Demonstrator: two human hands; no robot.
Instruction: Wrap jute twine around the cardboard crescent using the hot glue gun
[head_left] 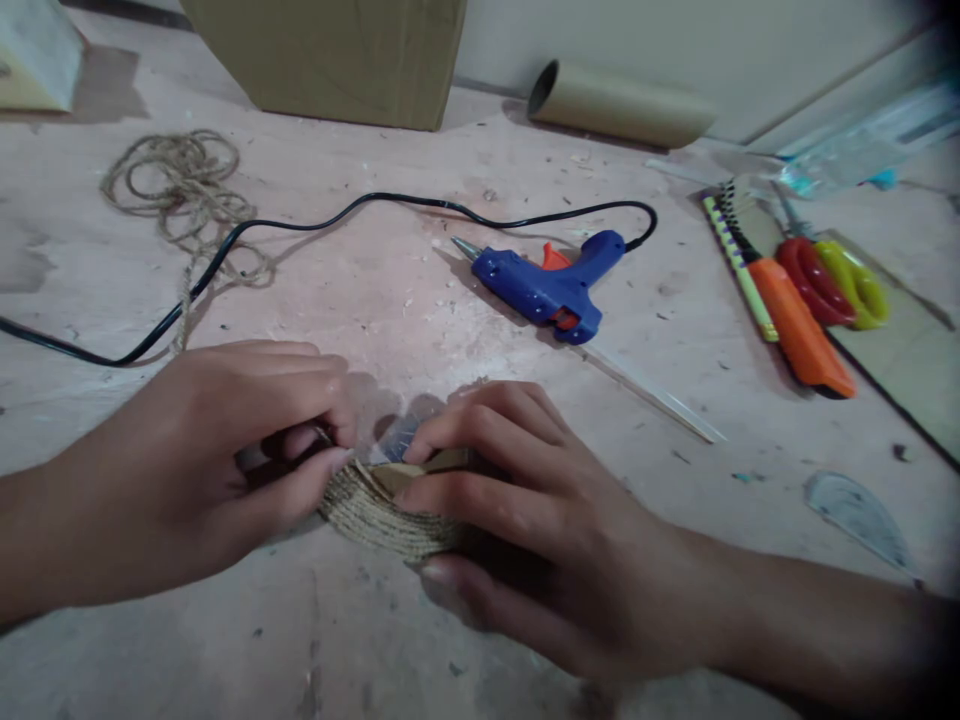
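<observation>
Nearside of the glue gun (529, 288), the right hand (555, 510) brackets the twine-wound piece (405, 525) between thumb and half-curled fingers; nearside and left of the gun, the left hand (232, 430) pinches a strand (367, 475). Left of the gun, the loose twine heap (176, 190) meets the black cord (409, 199); a hard pull could snag there. The piece could twist if the right grip loosened, the strand slip if the pinch slackened.

Rough, fibrous finish is being shown by the twine winding (382, 520); smooth plastic by the glue gun (525, 286), grey metal by its nozzle (466, 247), matt cardboard by the tube (630, 105).
</observation>
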